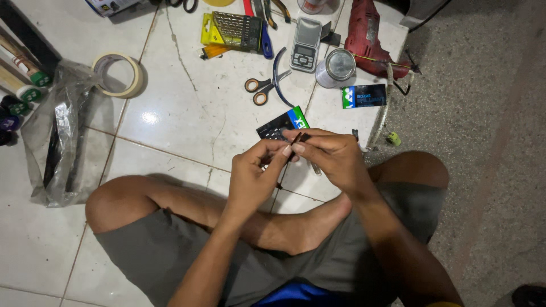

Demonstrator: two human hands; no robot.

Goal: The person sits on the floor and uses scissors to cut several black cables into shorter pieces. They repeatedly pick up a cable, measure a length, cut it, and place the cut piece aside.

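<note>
I sit cross-legged on a white tiled floor. My left hand (256, 173) and my right hand (330, 153) meet above my shins, both pinching a small dark brown stick-like piece (300, 137) between fingertips and thumbs. Most of the piece is hidden by my fingers. Just beyond my hands lies a black card with a green and blue corner (282, 122).
Farther off lie orange-handled scissors (263, 88), a pocket scale (306, 44), a metal tin (336, 67), a red power drill (369, 40), a yellow drill-bit case (230, 31), a tape roll (120, 74) and a clear plastic bag (60, 136). Rough grey ground (483, 113) lies right.
</note>
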